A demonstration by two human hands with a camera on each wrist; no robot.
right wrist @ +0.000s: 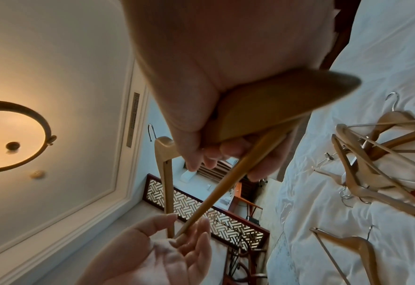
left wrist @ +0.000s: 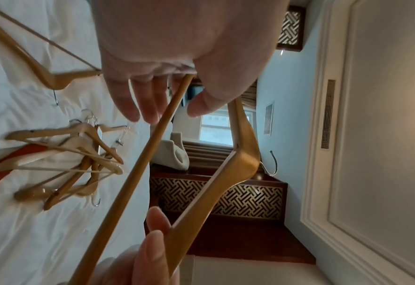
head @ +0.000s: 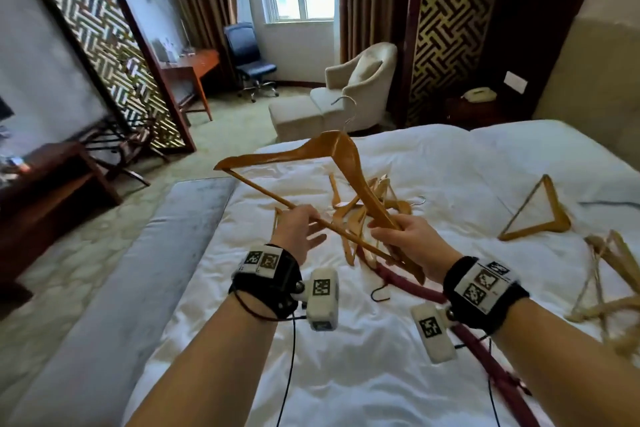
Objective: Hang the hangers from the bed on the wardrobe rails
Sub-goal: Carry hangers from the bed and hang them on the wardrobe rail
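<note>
Two hands, one raised hanger.

Right hand: fingers curled round the hanger's right arm end, gripping it above the bed.

Left hand: fingers spread and relaxed, the hanger's bottom bar lying across them.

Just beyond the hands: one tangled pile of pale hangers on the sheet, number uncertain.

Right of the right hand: one single hanger, lying flat; a second cluster at the bed edge.

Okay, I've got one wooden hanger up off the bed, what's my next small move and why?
Probably close the left hand on the hanger's bar: its fingers lie open beside it, while only the right hand grips the end.
</note>
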